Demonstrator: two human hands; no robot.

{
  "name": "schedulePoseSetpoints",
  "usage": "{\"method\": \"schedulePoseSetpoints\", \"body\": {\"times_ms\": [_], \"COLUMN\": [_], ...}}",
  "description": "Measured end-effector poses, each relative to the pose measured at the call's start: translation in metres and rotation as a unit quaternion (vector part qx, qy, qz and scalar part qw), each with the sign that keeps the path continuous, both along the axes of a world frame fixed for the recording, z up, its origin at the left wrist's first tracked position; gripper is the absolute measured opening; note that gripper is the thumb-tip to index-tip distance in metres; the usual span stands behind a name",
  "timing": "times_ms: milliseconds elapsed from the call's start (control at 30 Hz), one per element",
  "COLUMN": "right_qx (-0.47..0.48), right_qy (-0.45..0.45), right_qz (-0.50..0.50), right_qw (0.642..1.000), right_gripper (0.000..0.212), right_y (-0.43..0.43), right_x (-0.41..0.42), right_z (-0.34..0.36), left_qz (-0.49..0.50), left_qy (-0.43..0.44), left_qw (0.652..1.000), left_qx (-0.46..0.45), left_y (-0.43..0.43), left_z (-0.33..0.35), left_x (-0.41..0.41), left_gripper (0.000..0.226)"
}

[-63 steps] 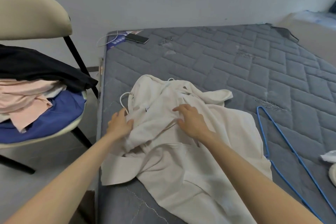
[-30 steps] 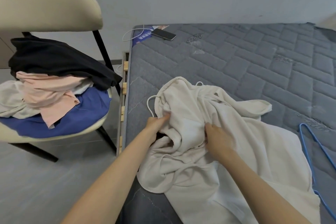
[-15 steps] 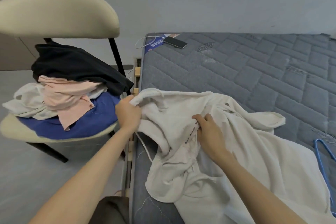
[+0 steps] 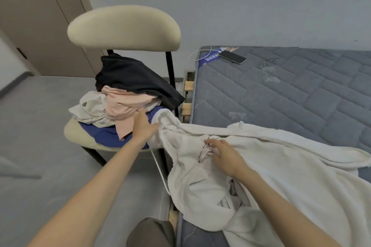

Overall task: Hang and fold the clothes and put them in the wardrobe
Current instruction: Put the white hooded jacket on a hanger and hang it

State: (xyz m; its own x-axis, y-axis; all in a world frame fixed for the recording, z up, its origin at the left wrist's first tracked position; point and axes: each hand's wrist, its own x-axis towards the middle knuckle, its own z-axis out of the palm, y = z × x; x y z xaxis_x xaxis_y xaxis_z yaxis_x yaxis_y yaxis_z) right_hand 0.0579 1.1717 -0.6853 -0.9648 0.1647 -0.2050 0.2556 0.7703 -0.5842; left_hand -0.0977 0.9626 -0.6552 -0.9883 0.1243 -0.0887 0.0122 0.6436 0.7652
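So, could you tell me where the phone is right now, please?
In the head view, the phone lies on the far left corner of the mattress, by the wall, beside a blue label and right of the chair.
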Motion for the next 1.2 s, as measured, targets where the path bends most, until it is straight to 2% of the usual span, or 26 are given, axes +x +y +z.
{"method": "schedulePoseSetpoints", "body": {"times_ms": [133, 267, 467, 567, 633, 700, 800, 900, 967, 1033, 1067, 1100, 1200], "right_qx": [0.046, 0.095, 0.174, 0.175, 0.162, 0.174, 0.187, 0.150, 0.157, 0.156, 0.137, 0.100, -0.016], "right_qy": [0.045, 0.041, -0.065, -0.136, -0.169, -0.179, -0.172, -0.158, -0.110, -0.021, 0.002, -0.006, -0.103], "right_qz": [-0.055, -0.130, -0.265, -0.311, -0.317, -0.282, -0.239, -0.258, -0.291, -0.364, -0.396, -0.429, -0.530], "right_qw": [0.996, 0.986, 0.946, 0.924, 0.919, 0.926, 0.937, 0.941, 0.937, 0.918, 0.908, 0.898, 0.841], "right_gripper": [0.037, 0.034, 0.037, 0.046, 0.050, 0.045, 0.018, 0.027, 0.025, 0.010, 0.017, 0.036, 0.073], "right_y": [0.022, 0.069, 0.153, 0.181, 0.190, 0.191, 0.188, 0.191, 0.199, 0.212, 0.221, 0.229, 0.246], "right_x": [0.018, 0.052, 0.132, 0.172, 0.190, 0.200, 0.200, 0.192, 0.187, 0.187, 0.187, 0.187, 0.188], "right_z": [0.015, 0.024, 0.024, 0.017, 0.011, 0.003, -0.002, 0.001, 0.003, -0.001, -0.005, -0.009, -0.020], "left_qz": [-0.054, -0.134, -0.296, -0.371, -0.410, -0.425, -0.417, -0.412, -0.407, -0.418, -0.426, -0.429, -0.413], "left_qy": [0.002, 0.063, 0.058, 0.033, -0.003, -0.031, -0.057, -0.056, -0.056, -0.061, -0.066, -0.072, -0.090], "left_qw": [0.998, 0.988, 0.952, 0.926, 0.908, 0.892, 0.878, 0.869, 0.870, 0.869, 0.868, 0.870, 0.887], "left_qx": [-0.016, -0.034, -0.046, -0.065, -0.083, -0.153, -0.229, -0.270, -0.271, -0.256, -0.246, -0.233, -0.183], "left_y": [0.030, 0.082, 0.170, 0.203, 0.218, 0.226, 0.222, 0.216, 0.217, 0.218, 0.218, 0.217, 0.216], "left_z": [0.000, 0.010, 0.001, -0.018, -0.031, -0.044, -0.061, -0.072, -0.073, -0.071, -0.069, -0.067, -0.066], "left_x": [0.025, 0.058, 0.112, 0.140, 0.155, 0.162, 0.164, 0.163, 0.162, 0.158, 0.157, 0.156, 0.155], "left_gripper": [0.052, 0.047, 0.038, 0.033, 0.035, 0.040, 0.033, 0.038, 0.046, 0.050, 0.052, 0.054, 0.057]}}
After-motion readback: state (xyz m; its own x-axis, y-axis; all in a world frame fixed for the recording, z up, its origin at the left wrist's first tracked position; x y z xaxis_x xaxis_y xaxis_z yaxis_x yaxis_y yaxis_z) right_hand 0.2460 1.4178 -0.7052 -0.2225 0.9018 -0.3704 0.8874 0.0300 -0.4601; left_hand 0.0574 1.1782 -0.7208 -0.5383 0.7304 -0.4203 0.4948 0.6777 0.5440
